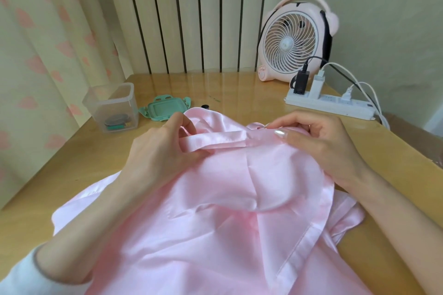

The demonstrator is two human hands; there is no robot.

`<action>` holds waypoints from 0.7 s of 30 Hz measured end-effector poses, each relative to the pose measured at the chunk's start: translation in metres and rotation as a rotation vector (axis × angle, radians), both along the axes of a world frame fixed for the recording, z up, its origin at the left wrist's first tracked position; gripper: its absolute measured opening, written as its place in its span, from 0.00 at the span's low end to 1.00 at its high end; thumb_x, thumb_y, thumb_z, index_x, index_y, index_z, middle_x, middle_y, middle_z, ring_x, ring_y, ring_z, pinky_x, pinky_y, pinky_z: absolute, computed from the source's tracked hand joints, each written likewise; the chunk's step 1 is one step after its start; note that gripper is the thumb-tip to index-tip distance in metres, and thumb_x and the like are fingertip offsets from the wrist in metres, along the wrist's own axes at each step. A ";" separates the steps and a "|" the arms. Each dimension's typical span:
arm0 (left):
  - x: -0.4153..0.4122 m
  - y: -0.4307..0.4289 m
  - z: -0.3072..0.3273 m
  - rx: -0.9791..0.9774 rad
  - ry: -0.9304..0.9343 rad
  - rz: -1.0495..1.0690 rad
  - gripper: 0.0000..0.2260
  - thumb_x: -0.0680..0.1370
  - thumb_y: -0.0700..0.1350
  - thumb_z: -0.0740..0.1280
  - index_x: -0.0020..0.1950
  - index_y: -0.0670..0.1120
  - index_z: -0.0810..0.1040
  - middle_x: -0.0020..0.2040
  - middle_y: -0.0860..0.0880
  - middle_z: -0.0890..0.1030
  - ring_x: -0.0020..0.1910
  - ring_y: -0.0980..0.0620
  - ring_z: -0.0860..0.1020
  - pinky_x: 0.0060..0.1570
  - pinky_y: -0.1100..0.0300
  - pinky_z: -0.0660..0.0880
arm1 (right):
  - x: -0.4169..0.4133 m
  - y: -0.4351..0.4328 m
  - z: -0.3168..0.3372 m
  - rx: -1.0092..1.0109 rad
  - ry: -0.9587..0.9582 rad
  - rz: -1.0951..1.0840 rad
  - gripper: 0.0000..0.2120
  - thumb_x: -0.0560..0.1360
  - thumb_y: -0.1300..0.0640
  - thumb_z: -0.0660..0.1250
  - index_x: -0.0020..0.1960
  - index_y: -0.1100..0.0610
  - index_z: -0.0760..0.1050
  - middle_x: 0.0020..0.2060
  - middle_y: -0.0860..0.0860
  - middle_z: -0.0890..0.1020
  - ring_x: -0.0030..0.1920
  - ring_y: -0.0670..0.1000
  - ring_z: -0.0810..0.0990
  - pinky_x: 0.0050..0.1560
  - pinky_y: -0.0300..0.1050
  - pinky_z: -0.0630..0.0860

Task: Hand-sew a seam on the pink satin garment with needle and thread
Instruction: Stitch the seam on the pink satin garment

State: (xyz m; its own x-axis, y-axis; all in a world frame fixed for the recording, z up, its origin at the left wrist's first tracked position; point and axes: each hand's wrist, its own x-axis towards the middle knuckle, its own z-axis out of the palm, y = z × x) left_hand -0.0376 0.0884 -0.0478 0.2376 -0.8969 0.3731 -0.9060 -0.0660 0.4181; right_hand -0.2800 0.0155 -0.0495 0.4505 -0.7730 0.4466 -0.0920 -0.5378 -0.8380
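Seen from the head camera, looking down at a wooden table (251, 88): a pink satin garment (211, 235) lies heaped across the near half of the table and spills toward the person, with a folded, glossy band running left to right along its raised far edge. The left hand (163, 148) is curled round the left end of that band, thumb on top and fingers tucked beneath, lifting it slightly off the heap. The right hand (321, 143) meets the band's right end – its thumb, with a shiny pale nail, presses down on the fabric while the bent fingers close over a gathered bunch of cloth behind it; whether it also holds a needle cannot be made out. A pale sleeve (21, 278) covers the left forearm at the lower left corner. Beyond the garment, on the left, stands a clear plastic box (112, 105) with a few small items at its bottom, and just beside it lies a green clip-on lid (165, 109). At the far right sit a small pink desk fan (297, 40) and, in front of it, a white power strip (330, 103) with several plugs and cables. A white radiator (191, 14) and a curtain (48, 43) printed with pink hearts fill the background.
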 end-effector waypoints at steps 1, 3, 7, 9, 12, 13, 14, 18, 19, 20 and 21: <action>0.001 -0.001 0.000 0.005 0.017 -0.007 0.18 0.67 0.60 0.73 0.47 0.54 0.69 0.43 0.58 0.79 0.41 0.52 0.75 0.37 0.56 0.66 | 0.000 0.000 0.000 0.023 -0.009 0.016 0.07 0.69 0.62 0.68 0.45 0.56 0.82 0.45 0.48 0.85 0.49 0.48 0.82 0.51 0.42 0.75; 0.004 -0.002 0.000 0.040 0.125 -0.050 0.19 0.65 0.61 0.75 0.44 0.53 0.71 0.43 0.59 0.80 0.42 0.53 0.77 0.40 0.55 0.70 | -0.001 0.000 0.001 0.048 -0.004 0.032 0.07 0.70 0.65 0.70 0.46 0.57 0.82 0.45 0.48 0.85 0.48 0.47 0.82 0.50 0.40 0.74; 0.008 0.003 0.008 0.147 0.604 -0.262 0.20 0.61 0.57 0.75 0.45 0.47 0.75 0.42 0.45 0.84 0.36 0.50 0.78 0.43 0.50 0.75 | -0.001 -0.002 -0.001 0.108 -0.010 0.023 0.07 0.71 0.68 0.70 0.47 0.59 0.82 0.44 0.51 0.85 0.46 0.47 0.80 0.48 0.39 0.73; 0.010 0.004 0.009 0.172 0.718 -0.320 0.15 0.67 0.54 0.71 0.45 0.44 0.77 0.43 0.36 0.82 0.37 0.48 0.77 0.42 0.51 0.72 | -0.001 -0.003 -0.002 0.149 -0.017 0.036 0.06 0.71 0.66 0.69 0.47 0.60 0.82 0.43 0.51 0.85 0.45 0.47 0.79 0.47 0.38 0.73; 0.012 0.002 0.006 0.179 0.680 -0.294 0.09 0.78 0.46 0.66 0.45 0.42 0.79 0.46 0.32 0.80 0.38 0.47 0.76 0.42 0.52 0.70 | 0.000 -0.003 -0.005 0.241 -0.031 0.072 0.08 0.74 0.71 0.65 0.49 0.63 0.80 0.44 0.49 0.85 0.45 0.42 0.81 0.45 0.33 0.73; 0.013 0.001 0.005 0.187 0.673 -0.276 0.08 0.79 0.44 0.65 0.46 0.40 0.80 0.46 0.33 0.80 0.39 0.47 0.77 0.43 0.52 0.71 | 0.000 -0.004 -0.006 0.258 -0.020 0.076 0.09 0.74 0.71 0.65 0.50 0.64 0.80 0.44 0.51 0.85 0.45 0.43 0.80 0.45 0.34 0.73; 0.013 0.000 0.003 0.198 0.673 -0.262 0.08 0.80 0.41 0.63 0.48 0.39 0.80 0.47 0.34 0.81 0.39 0.47 0.77 0.43 0.53 0.72 | 0.000 -0.004 -0.006 0.270 -0.008 0.079 0.09 0.74 0.71 0.65 0.50 0.64 0.80 0.43 0.53 0.85 0.45 0.45 0.80 0.46 0.36 0.73; 0.015 -0.002 0.003 0.235 0.698 -0.256 0.08 0.80 0.39 0.62 0.52 0.43 0.81 0.48 0.41 0.84 0.41 0.49 0.80 0.45 0.55 0.75 | -0.003 -0.006 -0.004 0.287 0.001 0.125 0.11 0.70 0.68 0.70 0.50 0.59 0.82 0.42 0.53 0.84 0.43 0.46 0.78 0.43 0.33 0.74; 0.017 -0.002 0.004 0.255 0.707 -0.289 0.07 0.78 0.38 0.65 0.53 0.44 0.80 0.48 0.42 0.84 0.42 0.49 0.80 0.46 0.55 0.76 | -0.004 -0.006 -0.003 0.276 0.003 0.138 0.12 0.68 0.66 0.71 0.50 0.56 0.82 0.44 0.55 0.84 0.44 0.47 0.78 0.44 0.34 0.74; 0.020 -0.001 0.006 0.263 0.729 -0.330 0.08 0.76 0.37 0.68 0.54 0.44 0.79 0.48 0.43 0.83 0.43 0.50 0.80 0.46 0.56 0.76 | -0.005 -0.006 -0.003 0.263 0.000 0.145 0.14 0.66 0.64 0.71 0.50 0.55 0.82 0.44 0.56 0.83 0.45 0.49 0.78 0.45 0.37 0.74; 0.023 -0.001 0.006 0.244 0.756 -0.367 0.11 0.74 0.37 0.71 0.55 0.45 0.78 0.49 0.44 0.83 0.44 0.52 0.80 0.46 0.59 0.77 | -0.006 -0.007 -0.003 0.242 -0.003 0.137 0.15 0.64 0.64 0.72 0.51 0.54 0.82 0.43 0.54 0.83 0.45 0.49 0.78 0.46 0.39 0.74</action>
